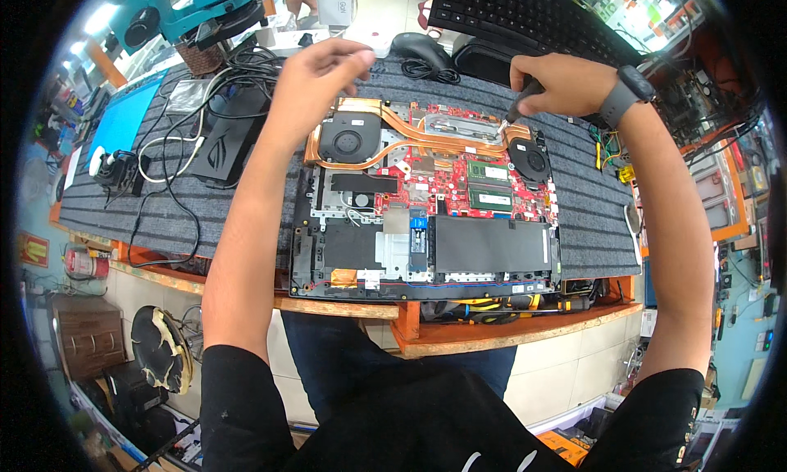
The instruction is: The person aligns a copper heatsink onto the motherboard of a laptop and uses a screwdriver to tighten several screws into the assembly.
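Note:
An opened laptop [492, 244] lies on the striped grey mat with its insides facing up. Copper heat pipes [393, 121] run across its red circuit board [420, 189], between a left fan [351, 140] and a right fan [530, 159]. My right hand [566, 84] grips a dark-handled tool [525, 102]. Its pale tip meets the heat pipes near the right fan; the tip's exact kind is too small to tell. Above the left fan hovers my left hand [324, 79], fingers loosely bent and apart, with nothing visible in it.
Left of the laptop are a black power adapter [234, 148], tangled cables [168, 177] and a blue mat [127, 124]. A teal microscope [193, 13] stands at the back left. A mouse [424, 50] and a black keyboard [525, 17] lie behind. Tools fill an open drawer [492, 308] below.

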{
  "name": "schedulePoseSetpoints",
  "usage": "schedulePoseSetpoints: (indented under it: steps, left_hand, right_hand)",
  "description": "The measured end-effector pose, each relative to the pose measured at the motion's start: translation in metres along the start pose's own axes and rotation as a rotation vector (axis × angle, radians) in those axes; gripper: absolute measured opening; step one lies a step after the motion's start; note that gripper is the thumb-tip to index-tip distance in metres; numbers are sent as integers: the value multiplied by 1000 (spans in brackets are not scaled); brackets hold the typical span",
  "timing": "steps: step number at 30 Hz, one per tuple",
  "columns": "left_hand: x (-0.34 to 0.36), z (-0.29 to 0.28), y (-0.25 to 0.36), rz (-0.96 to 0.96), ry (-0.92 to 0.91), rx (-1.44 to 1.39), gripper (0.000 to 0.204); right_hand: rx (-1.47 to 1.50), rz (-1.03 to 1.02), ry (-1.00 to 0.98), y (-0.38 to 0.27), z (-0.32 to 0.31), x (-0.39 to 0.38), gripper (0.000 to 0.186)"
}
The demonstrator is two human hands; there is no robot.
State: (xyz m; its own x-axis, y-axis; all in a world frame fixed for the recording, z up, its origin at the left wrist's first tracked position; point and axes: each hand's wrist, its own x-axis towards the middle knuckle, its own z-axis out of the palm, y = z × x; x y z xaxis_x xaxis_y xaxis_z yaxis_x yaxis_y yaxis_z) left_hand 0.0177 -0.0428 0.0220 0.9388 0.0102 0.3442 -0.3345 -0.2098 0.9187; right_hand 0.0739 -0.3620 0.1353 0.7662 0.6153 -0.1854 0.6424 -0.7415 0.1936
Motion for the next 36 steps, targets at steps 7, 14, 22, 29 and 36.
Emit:
schedulePoseSetpoints:
  steps: [7,14,22,29,36]
  left_hand:
    - [63,12,-30,135,-372,914,23]
    - [81,41,-34,-67,-432,1243,37]
    - [88,45,-43,-107,-488,1265,34]
    - [83,45,-33,-101,-352,1099,29]
    - [36,10,-3,-4,-108,520,18]
  right_hand:
    - [-15,53,-68,-10,-10,8,35]
    - [-52,57,-67,-13,-11,4,34]
    - [-27,44,-82,-10,-8,7,26]
    - [-130,228,-71,-12,-6,7,24]
    - [-104,126,-91,-6,-5,7,31]
